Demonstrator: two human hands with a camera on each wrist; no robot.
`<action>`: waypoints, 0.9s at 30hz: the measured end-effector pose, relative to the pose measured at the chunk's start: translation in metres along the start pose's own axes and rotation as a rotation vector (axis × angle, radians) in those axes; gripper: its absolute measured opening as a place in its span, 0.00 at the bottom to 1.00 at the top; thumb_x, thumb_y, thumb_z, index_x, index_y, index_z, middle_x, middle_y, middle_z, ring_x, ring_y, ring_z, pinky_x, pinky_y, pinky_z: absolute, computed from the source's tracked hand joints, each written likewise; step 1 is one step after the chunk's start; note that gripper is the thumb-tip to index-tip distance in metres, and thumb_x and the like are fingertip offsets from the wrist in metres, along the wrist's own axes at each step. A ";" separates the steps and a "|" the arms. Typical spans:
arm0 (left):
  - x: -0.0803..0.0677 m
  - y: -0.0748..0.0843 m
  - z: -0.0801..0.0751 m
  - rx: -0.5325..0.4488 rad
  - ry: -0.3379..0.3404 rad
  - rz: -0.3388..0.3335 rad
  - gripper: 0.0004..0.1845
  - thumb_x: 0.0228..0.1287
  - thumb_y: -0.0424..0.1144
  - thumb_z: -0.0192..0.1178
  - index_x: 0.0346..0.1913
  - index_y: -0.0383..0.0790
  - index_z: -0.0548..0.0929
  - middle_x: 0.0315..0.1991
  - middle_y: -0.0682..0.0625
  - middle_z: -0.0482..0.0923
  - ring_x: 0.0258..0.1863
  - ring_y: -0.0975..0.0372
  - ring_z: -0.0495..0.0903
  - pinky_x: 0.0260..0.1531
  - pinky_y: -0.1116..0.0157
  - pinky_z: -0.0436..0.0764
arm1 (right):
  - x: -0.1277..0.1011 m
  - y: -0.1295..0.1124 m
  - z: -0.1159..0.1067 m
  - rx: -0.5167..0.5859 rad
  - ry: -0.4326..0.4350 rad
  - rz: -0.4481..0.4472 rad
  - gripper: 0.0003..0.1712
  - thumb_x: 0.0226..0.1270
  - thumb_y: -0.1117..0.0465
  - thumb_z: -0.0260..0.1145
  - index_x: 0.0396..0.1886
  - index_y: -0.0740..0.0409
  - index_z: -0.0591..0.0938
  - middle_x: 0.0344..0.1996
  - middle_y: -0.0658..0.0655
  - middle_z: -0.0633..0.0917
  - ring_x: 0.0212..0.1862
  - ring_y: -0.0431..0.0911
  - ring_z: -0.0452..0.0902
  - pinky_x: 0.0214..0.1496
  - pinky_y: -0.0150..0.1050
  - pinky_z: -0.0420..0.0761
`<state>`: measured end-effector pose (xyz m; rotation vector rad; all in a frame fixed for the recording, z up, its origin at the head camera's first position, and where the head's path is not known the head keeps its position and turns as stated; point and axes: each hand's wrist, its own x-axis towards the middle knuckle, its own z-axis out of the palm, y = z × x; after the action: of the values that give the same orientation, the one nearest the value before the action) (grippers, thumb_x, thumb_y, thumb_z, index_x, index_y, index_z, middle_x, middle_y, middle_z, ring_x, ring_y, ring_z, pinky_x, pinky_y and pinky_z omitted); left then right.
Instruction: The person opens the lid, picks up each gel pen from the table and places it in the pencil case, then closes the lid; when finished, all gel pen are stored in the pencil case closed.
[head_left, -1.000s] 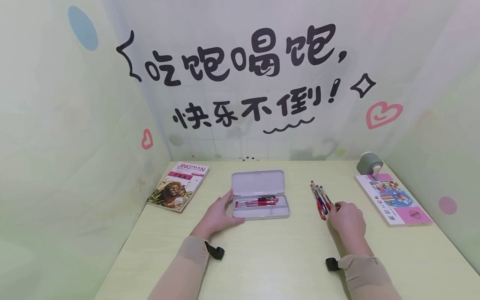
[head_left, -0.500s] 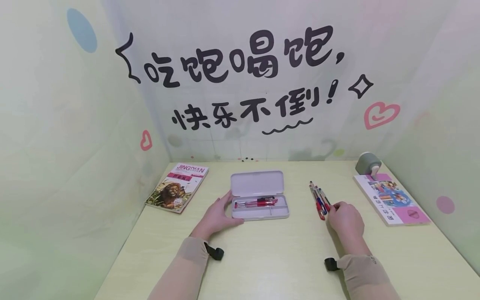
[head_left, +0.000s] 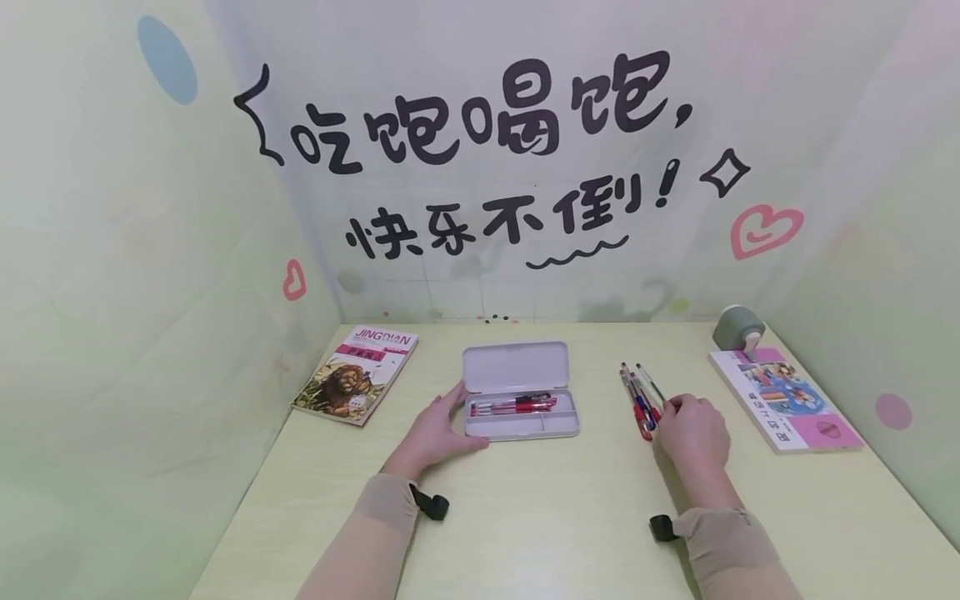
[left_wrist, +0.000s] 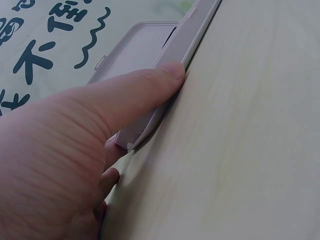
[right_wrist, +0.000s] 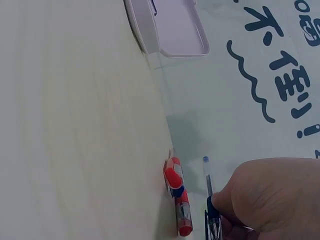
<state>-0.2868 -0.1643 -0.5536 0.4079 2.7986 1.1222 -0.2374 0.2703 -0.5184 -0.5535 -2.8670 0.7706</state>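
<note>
Pen: clear with a dark-blue section, pinched between the thumb and fingers of my right hand, its free end pointing away from me.
Loose pens: a bunch with red and blue parts, lying on the pale table just left of that pinch.
Pencil case: open, well left of my right hand; my left hand grips its left end, thumb along the front wall.
Pens inside: red and black, in the long compartment, right of my left hand.
Lion-cover book: left of my left grip.
Pink-and-white book: right of my right hand, a grey object at its far end.
</note>
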 end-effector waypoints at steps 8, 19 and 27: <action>0.000 0.002 -0.002 -0.001 -0.004 -0.003 0.70 0.47 0.63 0.87 0.90 0.68 0.52 0.87 0.55 0.64 0.89 0.44 0.58 0.91 0.42 0.52 | -0.005 -0.028 0.016 0.033 0.121 -0.243 0.18 0.85 0.57 0.58 0.56 0.66 0.86 0.55 0.73 0.84 0.56 0.71 0.77 0.56 0.69 0.78; -0.001 0.002 -0.001 0.002 -0.006 -0.009 0.70 0.47 0.63 0.87 0.90 0.68 0.52 0.88 0.55 0.63 0.89 0.42 0.56 0.90 0.39 0.53 | -0.007 -0.073 0.038 0.032 0.094 -0.438 0.12 0.83 0.58 0.63 0.53 0.60 0.88 0.54 0.67 0.87 0.57 0.68 0.78 0.58 0.65 0.79; -0.001 0.003 -0.003 -0.008 -0.006 0.002 0.70 0.47 0.62 0.87 0.90 0.66 0.53 0.87 0.54 0.64 0.89 0.44 0.58 0.92 0.42 0.51 | -0.014 -0.110 0.060 -0.045 0.059 -0.590 0.08 0.80 0.59 0.68 0.50 0.56 0.89 0.51 0.61 0.88 0.54 0.62 0.81 0.55 0.61 0.84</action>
<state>-0.2860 -0.1640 -0.5496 0.4133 2.7883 1.1308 -0.2711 0.1493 -0.5148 0.2632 -2.7578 0.5714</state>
